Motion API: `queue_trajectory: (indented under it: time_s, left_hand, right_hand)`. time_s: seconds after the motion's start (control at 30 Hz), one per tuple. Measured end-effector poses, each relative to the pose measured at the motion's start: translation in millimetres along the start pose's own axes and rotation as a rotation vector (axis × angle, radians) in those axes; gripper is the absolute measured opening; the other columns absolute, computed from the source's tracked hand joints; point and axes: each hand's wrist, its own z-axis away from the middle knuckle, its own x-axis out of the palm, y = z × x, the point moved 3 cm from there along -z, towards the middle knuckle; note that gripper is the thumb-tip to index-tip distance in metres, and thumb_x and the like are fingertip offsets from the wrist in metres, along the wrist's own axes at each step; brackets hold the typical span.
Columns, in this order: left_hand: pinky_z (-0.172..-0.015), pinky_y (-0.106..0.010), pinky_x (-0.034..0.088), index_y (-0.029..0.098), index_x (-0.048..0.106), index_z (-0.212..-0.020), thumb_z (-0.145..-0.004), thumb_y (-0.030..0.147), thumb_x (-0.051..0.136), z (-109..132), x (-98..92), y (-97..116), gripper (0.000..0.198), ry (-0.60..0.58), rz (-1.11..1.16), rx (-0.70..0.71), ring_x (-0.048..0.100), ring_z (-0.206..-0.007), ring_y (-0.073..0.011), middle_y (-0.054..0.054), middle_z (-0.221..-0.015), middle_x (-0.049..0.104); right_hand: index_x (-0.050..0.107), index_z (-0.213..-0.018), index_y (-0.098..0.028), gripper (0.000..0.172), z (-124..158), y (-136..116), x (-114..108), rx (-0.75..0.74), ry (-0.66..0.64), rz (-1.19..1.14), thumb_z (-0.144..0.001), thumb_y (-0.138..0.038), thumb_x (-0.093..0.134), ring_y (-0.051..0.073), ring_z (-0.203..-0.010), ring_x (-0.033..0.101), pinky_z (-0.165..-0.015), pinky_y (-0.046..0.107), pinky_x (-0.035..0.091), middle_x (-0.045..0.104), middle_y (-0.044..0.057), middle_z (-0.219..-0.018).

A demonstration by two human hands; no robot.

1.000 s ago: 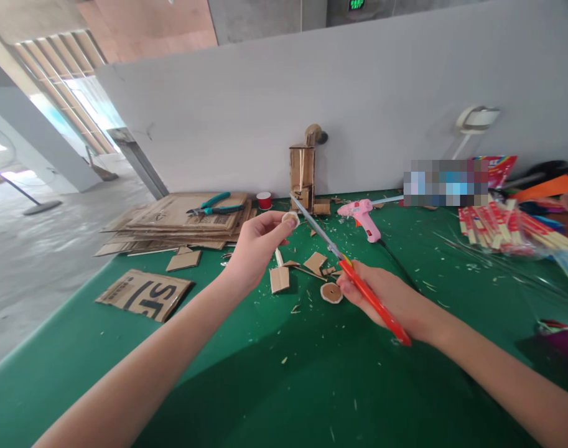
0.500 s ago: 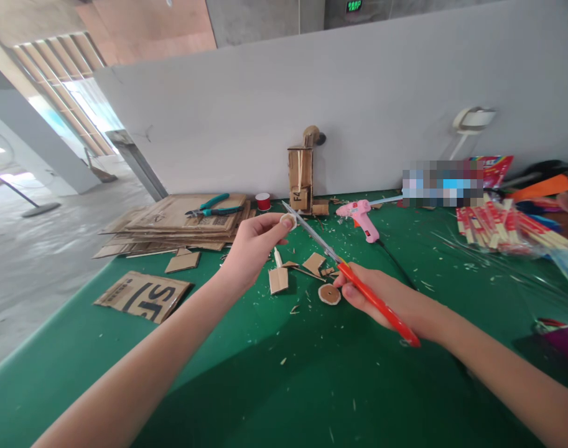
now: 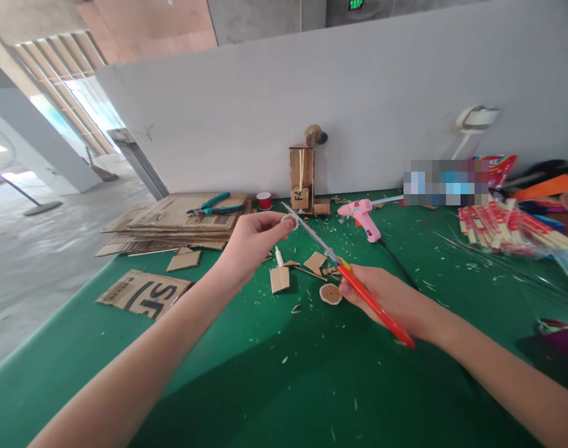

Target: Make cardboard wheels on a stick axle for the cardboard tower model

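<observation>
While the left hand (image 3: 258,241) pinches a small pale-rimmed disc (image 3: 291,216) between thumb and index finger, above the green bench (image 3: 246,373) toward its far edge, the right hand (image 3: 381,289) is curled around red-handled scissors (image 3: 367,298). Blades beside the disc's right side; whether they touch, cannot tell. Against a second ago: scissor tip lower and further left; disc almost where it was; left forearm now overlaps the right end of the printed cardboard (image 3: 137,292) near the bench's left edge. Unmoved: second, larger disc (image 3: 331,294) by the right fingertips; pink glue gun (image 3: 365,219) near the far edge; pliers (image 3: 218,204) on stacked cardboard (image 3: 172,221), far-left corner.
</observation>
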Motion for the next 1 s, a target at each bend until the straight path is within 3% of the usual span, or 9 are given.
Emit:
queue_trajectory:
  time_s: [0.27,0.63,0.8,1.0]
  left_hand:
    - [-0.063,-0.025,0.038,0.019,0.073,-0.080,-0.077,0.033,0.067,0.5,0.0,-0.4,0.016,-0.010,0.003,0.011,0.051,-0.067,-0.0110,-0.001,-0.073,0.062]
    - [-0.065,-0.027,0.039,0.019,0.072,-0.080,-0.076,0.038,0.068,-1.1,-1.4,-3.5,0.020,-0.008,0.007,-0.009,0.052,-0.068,-0.0122,-0.001,-0.072,0.062]
    - [-0.066,-0.027,0.040,0.017,0.071,-0.076,-0.074,0.037,0.069,-0.6,1.2,-4.6,0.020,0.024,0.009,-0.054,0.051,-0.067,-0.0115,-0.002,-0.071,0.061]
    - [-0.070,-0.026,0.043,0.017,0.064,-0.081,-0.073,0.030,0.070,-0.7,0.3,-6.4,0.016,0.087,0.172,-0.081,0.056,-0.076,-0.0119,-0.002,-0.080,0.062]
  right_hand:
    - [0.041,-0.068,-0.021,0.030,-4.7,10.9,4.1,-0.020,0.068,0.069,-0.085,-0.046,0.047,0.014,-0.052,0.044,-0.047,0.028,0.031,0.052,0.000,-0.063]
    - [0.041,-0.056,-0.021,0.044,-14.5,14.8,11.5,-0.054,0.251,0.375,-0.087,-0.052,0.040,0.014,-0.046,0.046,-0.047,0.029,0.030,0.053,0.003,-0.056]
    - [0.041,-0.054,-0.022,0.048,-16.3,20.1,12.5,-0.015,0.333,0.319,-0.087,-0.056,0.039,0.015,-0.045,0.047,-0.046,0.027,0.030,0.048,0.000,-0.048]
    - [0.048,-0.064,-0.022,0.041,-11.5,22.8,11.2,0.013,0.289,0.194,-0.085,-0.057,0.044,0.014,-0.045,0.047,-0.045,0.026,0.031,0.052,-0.001,-0.052]
